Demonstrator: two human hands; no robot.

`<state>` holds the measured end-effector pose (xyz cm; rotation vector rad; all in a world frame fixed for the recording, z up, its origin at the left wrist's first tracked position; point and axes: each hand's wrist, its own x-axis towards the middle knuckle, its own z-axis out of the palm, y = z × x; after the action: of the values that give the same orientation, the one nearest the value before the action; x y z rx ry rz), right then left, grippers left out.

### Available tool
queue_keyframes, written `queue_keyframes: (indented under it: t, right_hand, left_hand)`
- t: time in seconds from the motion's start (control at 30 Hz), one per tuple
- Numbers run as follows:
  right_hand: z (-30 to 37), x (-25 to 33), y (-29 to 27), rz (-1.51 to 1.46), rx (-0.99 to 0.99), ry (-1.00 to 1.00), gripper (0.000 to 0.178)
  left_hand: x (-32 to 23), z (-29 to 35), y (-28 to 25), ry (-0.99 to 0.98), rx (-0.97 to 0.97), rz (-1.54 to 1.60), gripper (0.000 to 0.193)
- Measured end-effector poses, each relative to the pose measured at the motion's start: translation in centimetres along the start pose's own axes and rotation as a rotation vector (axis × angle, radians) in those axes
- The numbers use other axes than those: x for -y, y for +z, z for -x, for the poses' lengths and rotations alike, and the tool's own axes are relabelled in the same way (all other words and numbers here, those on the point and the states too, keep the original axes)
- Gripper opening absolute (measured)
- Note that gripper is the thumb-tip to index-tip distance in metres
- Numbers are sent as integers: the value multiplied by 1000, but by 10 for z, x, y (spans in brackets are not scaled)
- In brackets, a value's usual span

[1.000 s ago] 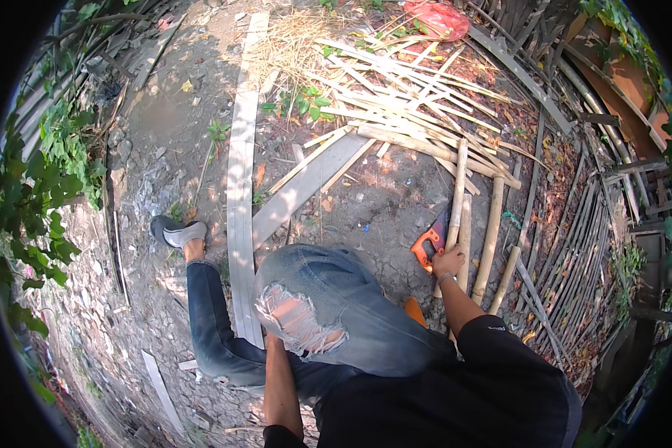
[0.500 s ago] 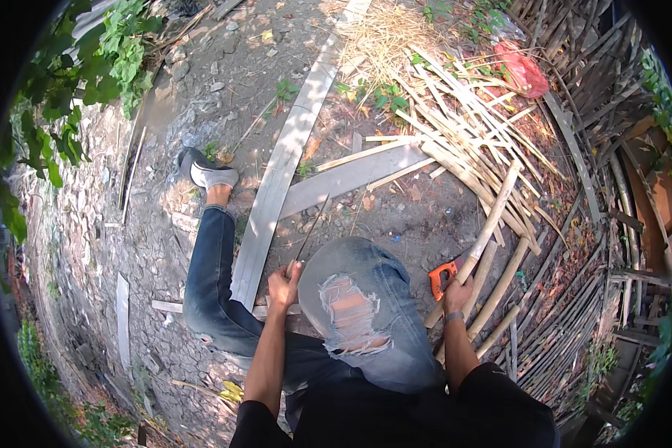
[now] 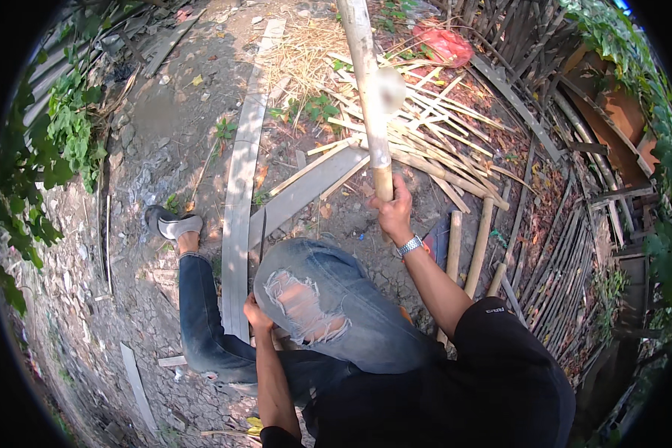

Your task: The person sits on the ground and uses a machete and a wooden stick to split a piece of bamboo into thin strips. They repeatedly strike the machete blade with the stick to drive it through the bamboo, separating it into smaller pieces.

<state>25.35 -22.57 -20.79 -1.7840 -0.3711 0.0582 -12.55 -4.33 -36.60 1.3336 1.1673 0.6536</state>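
Note:
My right hand (image 3: 393, 210), with a watch on its wrist, is closed round the lower end of a thick pale bamboo pole (image 3: 369, 97). The pole stands up and away from me, its far end past the top of the view. Beside my bent knee, my left hand (image 3: 258, 313) is closed on a long-bladed knife (image 3: 263, 233). Its thin dark blade points away from me; the grip is hidden by the fingers and knee. A handsaw (image 3: 439, 237) lies right of my knee, mostly covered by my right forearm.
Several bamboo pieces (image 3: 478, 246) lie to my right. Split bamboo strips (image 3: 425, 127) are heaped ahead, near a red plastic bag (image 3: 444, 45). A long grey board (image 3: 239, 187) runs between my legs, another board (image 3: 313, 179) slanting off it. Thin poles (image 3: 560, 276) line the right side.
My right hand has lifted the bamboo pole off the pile on the right and swung it up and leftward in front of me. My left hand has dropped lower beside the knee, still holding the knife.

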Motion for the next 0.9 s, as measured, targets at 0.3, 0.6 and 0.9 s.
queue_keyframes:
  t: [0.3, 0.6, 0.9]
  right_hand:
    - [135, -83, -132, 273, -172, 372, 32]
    - [284, -161, -223, 1072, -61, 456, 51]
    - [72, 25, -70, -140, 83, 92, 21]
  left_hand:
    - [-8, 16, -3, 1, 7, -96, 43]
    - [-23, 25, 4, 23, 13, -190, 36]
    - [-208, 39, 78, 362, 62, 179, 41]
